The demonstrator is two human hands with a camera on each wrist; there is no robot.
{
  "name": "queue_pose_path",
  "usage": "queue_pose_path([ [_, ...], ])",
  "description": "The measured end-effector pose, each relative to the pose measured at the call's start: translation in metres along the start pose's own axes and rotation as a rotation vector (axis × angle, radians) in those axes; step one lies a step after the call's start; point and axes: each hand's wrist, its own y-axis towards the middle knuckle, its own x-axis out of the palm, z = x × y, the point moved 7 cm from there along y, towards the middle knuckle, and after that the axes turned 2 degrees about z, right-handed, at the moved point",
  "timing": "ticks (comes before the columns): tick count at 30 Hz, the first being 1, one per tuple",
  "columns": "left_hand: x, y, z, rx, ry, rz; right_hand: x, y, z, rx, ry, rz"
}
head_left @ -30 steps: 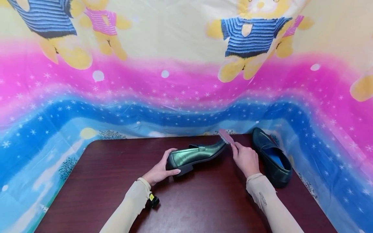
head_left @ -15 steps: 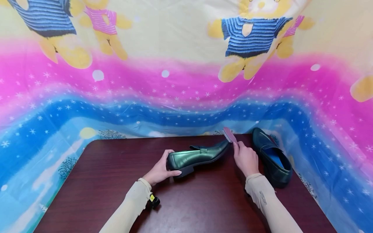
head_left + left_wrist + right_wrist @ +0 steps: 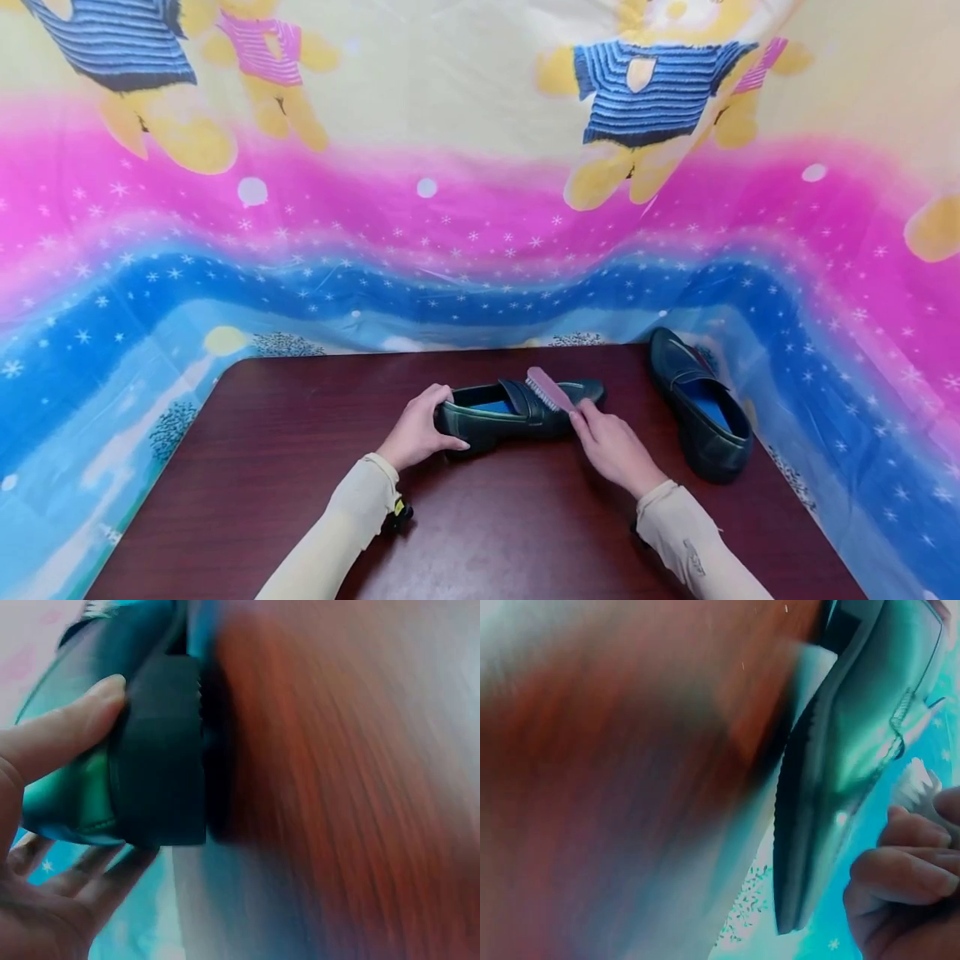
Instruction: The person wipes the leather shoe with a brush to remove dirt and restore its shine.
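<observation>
The shoe (image 3: pixel 504 425) sits over the 12 o'clock half of the worktop (image 3: pixel 285 467), heel at 9 o'clock and toe at 3; whether its sole rests on the wood is hard to tell. The left hand (image 3: pixel 415 431) has its grip clasped round the heel, thumb along the near side, hiding the back end. The right hand (image 3: pixel 617 448) comes in from 5 o'clock, its grip pinching the handle of the brush (image 3: pixel 550 390). The brush covers part of the shoe front beside the strap; contact is unclear. At 3 o'clock, well apart, stands the other shoe (image 3: pixel 718 454), toe towards 11 o'clock. A printed curtain (image 3: pixel 450 217) walls the worktop from 9 round through 12 to 3 o'clock.
</observation>
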Motion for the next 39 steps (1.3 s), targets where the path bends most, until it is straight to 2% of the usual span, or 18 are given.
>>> queue_pose_path([
  [9,-0.001,-0.004,0.006,0.065,0.225,0.047,0.014,-0.020,-0.007,-0.023,-0.011,-0.149],
  [14,-0.002,-0.004,0.007,0.074,0.255,0.035,0.015,-0.026,-0.007,-0.022,-0.036,-0.167],
  [20,-0.004,-0.005,0.010,0.066,0.249,0.028,0.019,-0.025,0.008,0.046,0.003,-0.197],
  [22,-0.004,-0.006,0.010,0.061,0.246,0.027,0.018,-0.024,0.017,0.071,-0.008,-0.188],
  [27,-0.004,-0.007,0.009,0.049,0.231,0.032,0.004,-0.023,0.036,0.099,-0.104,-0.085],
  [34,0.000,-0.008,0.008,0.071,0.238,0.024,-0.009,-0.024,0.043,0.169,-0.173,0.009],
  [37,-0.001,-0.009,0.008,0.070,0.227,0.031,-0.009,-0.023,0.036,0.159,-0.107,0.027],
  [39,-0.002,-0.009,0.008,0.063,0.220,0.036,-0.005,-0.022,0.028,0.120,-0.016,-0.005],
])
